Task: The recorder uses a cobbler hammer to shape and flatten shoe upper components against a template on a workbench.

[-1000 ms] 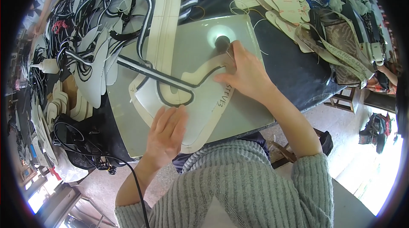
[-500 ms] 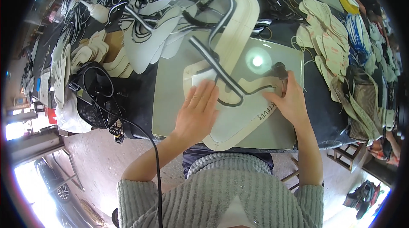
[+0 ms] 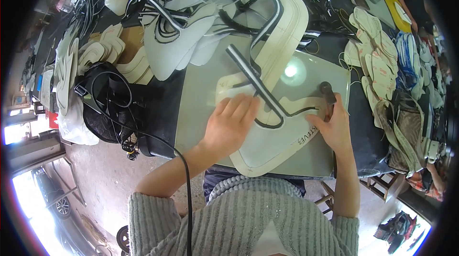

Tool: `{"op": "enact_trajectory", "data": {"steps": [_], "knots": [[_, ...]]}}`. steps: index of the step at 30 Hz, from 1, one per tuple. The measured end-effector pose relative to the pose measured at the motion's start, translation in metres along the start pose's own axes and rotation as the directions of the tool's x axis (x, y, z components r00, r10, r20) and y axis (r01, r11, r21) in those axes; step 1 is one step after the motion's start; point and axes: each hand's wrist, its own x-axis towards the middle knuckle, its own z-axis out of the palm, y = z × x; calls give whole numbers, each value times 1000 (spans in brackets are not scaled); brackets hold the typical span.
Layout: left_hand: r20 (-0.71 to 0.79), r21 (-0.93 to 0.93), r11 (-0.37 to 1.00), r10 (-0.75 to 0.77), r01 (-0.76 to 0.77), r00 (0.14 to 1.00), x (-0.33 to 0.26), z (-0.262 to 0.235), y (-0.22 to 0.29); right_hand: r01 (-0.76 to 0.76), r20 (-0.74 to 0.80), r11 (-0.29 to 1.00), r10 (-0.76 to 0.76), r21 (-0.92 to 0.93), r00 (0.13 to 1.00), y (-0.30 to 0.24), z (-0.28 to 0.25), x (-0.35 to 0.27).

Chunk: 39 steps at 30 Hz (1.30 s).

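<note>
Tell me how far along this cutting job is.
Done: a dark cut line already curves across the pale sheet. In hand: the left hand presses the sheet flat while the right hand holds the dark-handled tool at the line's end. Left: the sheet's lower part shows no cut.

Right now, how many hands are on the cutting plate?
2. Left hand presses flat on the cream template; right hand grips a dark tool at the grey cutting plate's right side. No others seen.
</note>
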Motion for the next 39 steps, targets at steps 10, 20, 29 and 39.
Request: {"op": "enact_trajectory", "data": {"steps": [10,20,29,39], "knots": [[-65,94,990,112,-106,992,34,-13,5,208,-93,976,-213,-57,973,15,6,0],[57,-432,902,4,22,998,59,9,65,133,5,991,-133,-32,991,19,3,0],[-79,-81,966,240,-246,968,57,28,68,269,-63,963,-267,20,962,29,-23,-33],[400,-347,904,-96,248,911,110,13,63,175,164,950,-136,-260,977,18,-28,-34]]}}
